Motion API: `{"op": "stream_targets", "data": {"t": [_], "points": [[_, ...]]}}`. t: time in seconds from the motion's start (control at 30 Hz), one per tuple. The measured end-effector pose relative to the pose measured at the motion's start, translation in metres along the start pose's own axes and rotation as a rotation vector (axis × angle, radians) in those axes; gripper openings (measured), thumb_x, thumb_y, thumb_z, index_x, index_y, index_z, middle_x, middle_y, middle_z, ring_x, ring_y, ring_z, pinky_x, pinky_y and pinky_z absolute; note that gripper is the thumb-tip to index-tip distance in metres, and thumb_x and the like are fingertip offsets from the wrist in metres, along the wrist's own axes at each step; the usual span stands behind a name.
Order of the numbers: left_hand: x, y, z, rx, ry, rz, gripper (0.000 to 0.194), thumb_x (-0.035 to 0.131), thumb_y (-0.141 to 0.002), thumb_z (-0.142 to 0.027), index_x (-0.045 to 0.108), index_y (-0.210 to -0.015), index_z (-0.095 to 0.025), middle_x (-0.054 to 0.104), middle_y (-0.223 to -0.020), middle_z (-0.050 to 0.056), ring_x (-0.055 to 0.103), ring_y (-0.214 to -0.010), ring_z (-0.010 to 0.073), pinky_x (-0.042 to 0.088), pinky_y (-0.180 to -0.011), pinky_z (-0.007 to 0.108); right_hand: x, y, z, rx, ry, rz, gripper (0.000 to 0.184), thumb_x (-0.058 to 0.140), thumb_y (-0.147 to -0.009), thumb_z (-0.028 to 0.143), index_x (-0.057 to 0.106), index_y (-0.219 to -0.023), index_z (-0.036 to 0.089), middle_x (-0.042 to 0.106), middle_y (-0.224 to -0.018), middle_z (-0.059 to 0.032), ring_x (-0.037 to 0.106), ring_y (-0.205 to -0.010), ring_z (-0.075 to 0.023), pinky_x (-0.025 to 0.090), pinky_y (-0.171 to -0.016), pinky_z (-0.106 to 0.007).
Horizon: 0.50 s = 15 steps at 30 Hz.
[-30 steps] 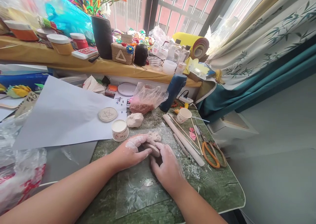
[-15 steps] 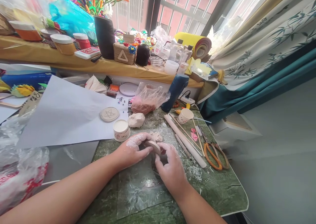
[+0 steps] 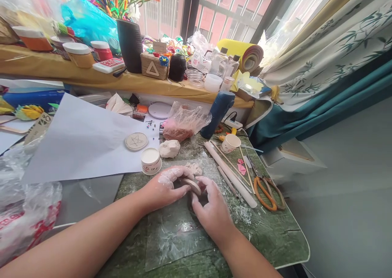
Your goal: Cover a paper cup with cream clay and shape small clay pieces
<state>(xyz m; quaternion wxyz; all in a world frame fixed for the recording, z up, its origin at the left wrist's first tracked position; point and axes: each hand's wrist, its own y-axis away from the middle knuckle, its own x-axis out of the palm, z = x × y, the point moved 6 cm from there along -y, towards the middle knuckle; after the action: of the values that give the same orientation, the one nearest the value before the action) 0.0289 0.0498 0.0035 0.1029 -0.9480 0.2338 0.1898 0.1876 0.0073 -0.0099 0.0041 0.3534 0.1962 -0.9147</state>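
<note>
Between my two hands is a flat, rounded disc of pale clay (image 3: 192, 185), held on edge and tilted. My left hand (image 3: 167, 186), dusted white, grips its left side with thumb and fingers. On the other side, my right hand (image 3: 211, 202) pinches the disc's right edge. Both hands are above a clear sheet (image 3: 174, 237) smeared with white. Scraps of clay (image 3: 194, 169) lie just behind the fingers. A white lump of clay (image 3: 169, 149) and a paper cup (image 3: 151, 162) with pale contents stand beyond my left hand.
A clay disc marked with a star (image 3: 136, 141) rests on white paper (image 3: 88, 143). To the right lie a rolling pin (image 3: 231, 175), thin sticks and orange-handled scissors (image 3: 266, 194). Another paper cup (image 3: 230, 143), a blue bottle (image 3: 217, 115) and a bag of reddish clay (image 3: 179, 131) stand behind.
The clay disc has tipped slightly and shows more of its thin edge. Both hands keep nearly the same place and hold.
</note>
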Motion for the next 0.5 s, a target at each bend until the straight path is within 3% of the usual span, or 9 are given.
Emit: {"op": "stream_targets", "data": {"t": [0.2,0.5], "points": [[-0.0024,-0.0007,-0.0012,0.005,-0.082,-0.018,0.016,0.066,-0.085,-0.022,0.069,-0.101,-0.023,0.072,-0.100,0.002,0.066,-0.095,0.0201,0.052,-0.087,0.032,-0.0014,-0.0001,0.0001,0.026,-0.004,-0.014,0.034,0.059,-0.088,0.021,0.059,-0.123,0.023,0.070,-0.109,-0.0081,0.067,-0.098,-0.0240,0.057,-0.088,-0.041],[-0.0029,-0.0001,-0.0012,-0.006,-0.037,-0.022,0.017,0.067,-0.085,-0.022,0.068,-0.102,-0.022,0.074,-0.103,0.003,0.067,-0.099,0.0214,0.052,-0.094,0.036,-0.0020,0.0000,0.0009,0.019,-0.013,0.010,0.033,0.061,-0.088,0.020,0.061,-0.120,0.024,0.070,-0.102,-0.0057,0.066,-0.094,-0.0231,0.057,-0.084,-0.039]]}}
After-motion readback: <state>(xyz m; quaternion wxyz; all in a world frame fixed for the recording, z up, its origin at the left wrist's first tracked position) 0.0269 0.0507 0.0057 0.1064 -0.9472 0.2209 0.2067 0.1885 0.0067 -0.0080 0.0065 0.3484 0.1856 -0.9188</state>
